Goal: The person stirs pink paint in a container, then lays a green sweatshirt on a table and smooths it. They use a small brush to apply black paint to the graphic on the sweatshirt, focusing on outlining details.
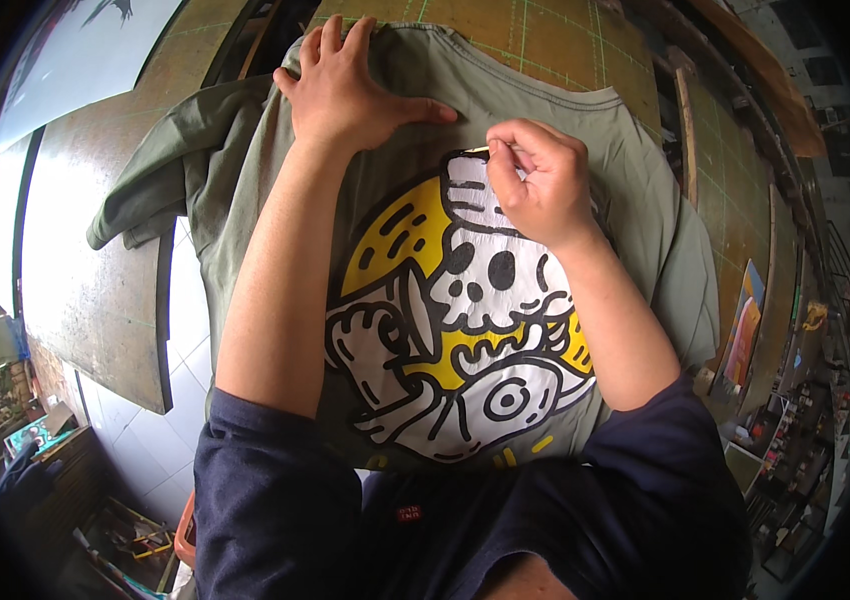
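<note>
A grey-green T-shirt (635,180) lies spread out in front of me, its collar at the far side. A large print (490,275) in white, yellow and black on it shows a skull figure and a fish-like shape. My left hand (345,100) presses on the cloth near the collar, fingers spread and thumb stretched to the right. At the top of the print, my right hand (545,185) is closed in a pinch around a thin pale stick (479,150). The stick's tip meets the black outline there; most of its length is hidden by the fingers.
Under the shirt is a brownish board (505,40) with green grid lines. Another board (95,300) stands to the left, above a white tiled floor (145,440). A colourful sheet (742,330) is at the right, and an orange container (185,535) at the lower left.
</note>
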A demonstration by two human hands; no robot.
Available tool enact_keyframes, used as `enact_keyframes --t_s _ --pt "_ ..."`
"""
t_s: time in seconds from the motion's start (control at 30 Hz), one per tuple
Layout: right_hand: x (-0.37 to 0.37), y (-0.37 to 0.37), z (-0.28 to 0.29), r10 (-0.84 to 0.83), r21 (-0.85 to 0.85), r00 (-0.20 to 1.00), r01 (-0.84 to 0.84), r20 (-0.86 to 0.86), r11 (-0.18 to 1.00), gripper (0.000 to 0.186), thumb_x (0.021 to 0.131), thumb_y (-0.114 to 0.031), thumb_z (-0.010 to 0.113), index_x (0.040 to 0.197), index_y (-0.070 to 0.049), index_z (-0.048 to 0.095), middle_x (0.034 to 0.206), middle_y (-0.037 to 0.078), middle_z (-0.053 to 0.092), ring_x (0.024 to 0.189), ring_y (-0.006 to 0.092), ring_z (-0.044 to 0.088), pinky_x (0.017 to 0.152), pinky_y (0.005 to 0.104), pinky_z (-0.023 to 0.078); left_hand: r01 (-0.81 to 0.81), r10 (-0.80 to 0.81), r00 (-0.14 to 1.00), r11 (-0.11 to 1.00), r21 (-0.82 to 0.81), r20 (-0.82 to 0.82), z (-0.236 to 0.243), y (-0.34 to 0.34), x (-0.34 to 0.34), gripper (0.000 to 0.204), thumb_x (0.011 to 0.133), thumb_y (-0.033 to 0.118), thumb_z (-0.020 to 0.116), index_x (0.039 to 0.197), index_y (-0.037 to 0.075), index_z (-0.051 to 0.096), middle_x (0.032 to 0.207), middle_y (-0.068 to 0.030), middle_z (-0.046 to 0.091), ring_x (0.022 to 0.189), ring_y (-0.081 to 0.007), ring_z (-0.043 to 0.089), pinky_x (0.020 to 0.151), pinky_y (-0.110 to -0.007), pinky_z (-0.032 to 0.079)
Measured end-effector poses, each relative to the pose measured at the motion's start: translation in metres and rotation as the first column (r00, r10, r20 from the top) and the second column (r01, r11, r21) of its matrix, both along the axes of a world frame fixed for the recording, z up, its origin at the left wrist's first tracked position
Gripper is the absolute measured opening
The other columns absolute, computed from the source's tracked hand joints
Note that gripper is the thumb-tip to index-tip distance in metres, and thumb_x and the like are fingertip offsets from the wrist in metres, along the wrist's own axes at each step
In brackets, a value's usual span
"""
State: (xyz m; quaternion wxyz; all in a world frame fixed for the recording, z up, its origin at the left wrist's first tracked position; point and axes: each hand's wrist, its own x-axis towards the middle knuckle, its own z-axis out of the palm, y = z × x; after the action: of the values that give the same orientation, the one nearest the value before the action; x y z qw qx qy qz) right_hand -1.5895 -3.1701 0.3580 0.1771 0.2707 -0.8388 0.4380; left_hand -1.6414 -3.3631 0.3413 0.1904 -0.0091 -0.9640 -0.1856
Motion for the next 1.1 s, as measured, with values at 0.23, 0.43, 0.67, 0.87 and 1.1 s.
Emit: enact_keyframes --t_s 0.23,0.43,0.67,0.87,1.1 --pt "0.001 -0.001 0.003 0.035 0.009 0.999 -0.034 -0.004 0.999 0.005 0.077 0.005 0.055 0.078 0.002 0.059 0.063 0.002 0.054 0.050 0.0037 0.041 0.045 0.0199 0.033 -0.004 0.004 1.000 1.000 -0.010 -0.008 -0.002 0.000 0.000 0.122 0.034 0.072 0.076 0.135 0.013 0.041 0.141 -0.0135 0.036 0.134 -0.0287 0.027 0.102 -0.061 0.019" --pt "0.001 -0.001 0.003 0.013 0.010 1.000 -0.013 0.007 1.000 0.003 0.076 0.003 0.056 0.076 0.000 0.058 0.062 0.005 0.055 0.049 0.0093 0.044 0.046 0.0229 0.034 -0.028 0.030 0.997 0.999 -0.030 0.076 0.005 0.002 0.002 0.113 0.043 0.070 0.075 0.136 0.016 0.041 0.144 -0.0095 0.033 0.137 -0.0257 0.022 0.108 -0.051 0.016" --pt "0.001 -0.003 0.003 0.022 0.011 1.000 -0.022 -0.013 1.000 0.003 0.076 0.003 0.056 0.076 0.000 0.058 0.062 0.005 0.054 0.049 0.0093 0.043 0.045 0.0231 0.034 -0.013 0.014 1.000 0.997 -0.072 0.015 -0.002 -0.002 -0.001 0.111 0.043 0.070 0.076 0.135 0.017 0.042 0.143 -0.0096 0.034 0.137 -0.0262 0.022 0.108 -0.052 0.015" --pt "0.001 -0.001 0.004 0.054 0.032 0.999 -0.054 -0.003 0.998 0.004 0.076 0.004 0.056 0.077 0.001 0.058 0.061 0.003 0.053 0.048 0.0052 0.038 0.045 0.0214 0.030 -0.012 0.012 1.000 0.997 -0.071 0.006 -0.004 -0.003 -0.002 0.112 0.043 0.071 0.076 0.135 0.018 0.041 0.144 -0.0096 0.033 0.137 -0.0271 0.021 0.108 -0.053 0.015" --pt "0.001 -0.003 0.003 0.032 0.005 0.999 -0.032 -0.010 0.999 0.005 0.076 0.004 0.056 0.076 0.000 0.058 0.060 0.003 0.052 0.047 0.0056 0.038 0.044 0.0219 0.030 -0.025 0.027 0.999 0.997 -0.070 0.042 -0.002 -0.001 -0.001 0.113 0.042 0.069 0.077 0.136 0.018 0.041 0.144 -0.0101 0.032 0.138 -0.0270 0.020 0.108 -0.052 0.015"
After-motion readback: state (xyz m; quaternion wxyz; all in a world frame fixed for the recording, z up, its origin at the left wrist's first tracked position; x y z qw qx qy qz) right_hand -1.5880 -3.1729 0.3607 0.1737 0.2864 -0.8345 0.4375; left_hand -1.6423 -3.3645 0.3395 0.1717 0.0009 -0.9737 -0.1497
